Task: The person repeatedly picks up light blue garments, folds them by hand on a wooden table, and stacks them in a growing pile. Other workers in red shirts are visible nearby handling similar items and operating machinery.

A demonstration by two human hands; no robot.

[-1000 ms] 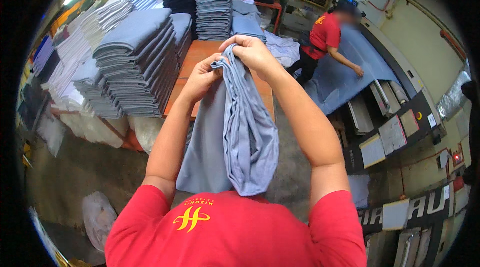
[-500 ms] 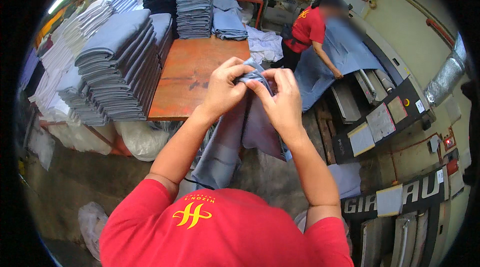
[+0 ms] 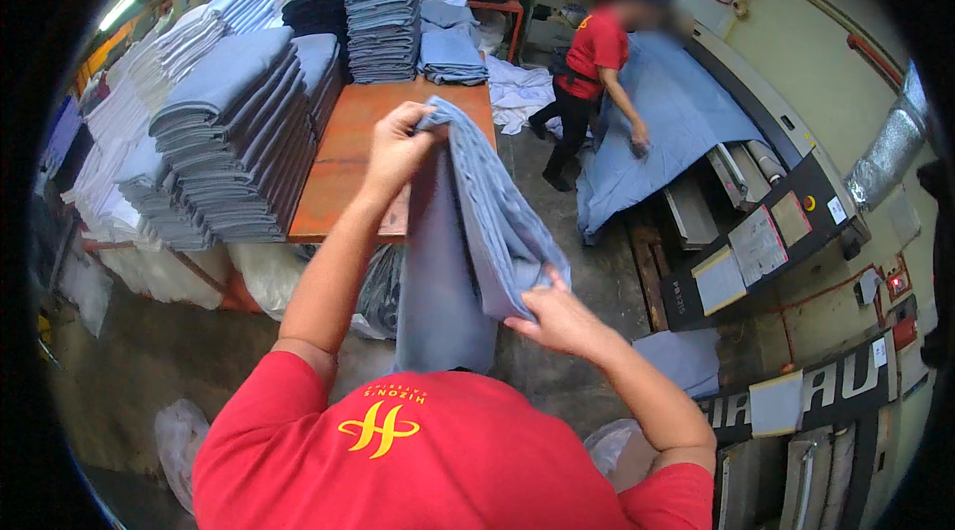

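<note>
A long grey-blue cloth (image 3: 438, 271) hangs in front of me, gathered into layers along its upper edge. My left hand (image 3: 401, 144) is closed on one corner, held high over the wooden table. Lower and to the right, my right hand (image 3: 559, 315) pinches the other end of that edge between thumb and fingers. Between both hands the cloth slants down to the right, and its lower part drops toward my body. What kind of linen it is, I cannot tell.
Tall stacks of folded grey-blue cloths (image 3: 239, 132) stand left of the orange wooden table (image 3: 348, 167); another stack (image 3: 382, 23) is at its back. At right, a co-worker (image 3: 597, 58) handles a large blue sheet (image 3: 657, 122) at a long machine (image 3: 766, 232). Plastic bags (image 3: 184, 441) lie on the floor.
My hands, close together before, have moved apart; the right came down and right, spreading the cloth's edge. The co-worker has shifted slightly left, and the blue sheet's near edge hangs further left.
</note>
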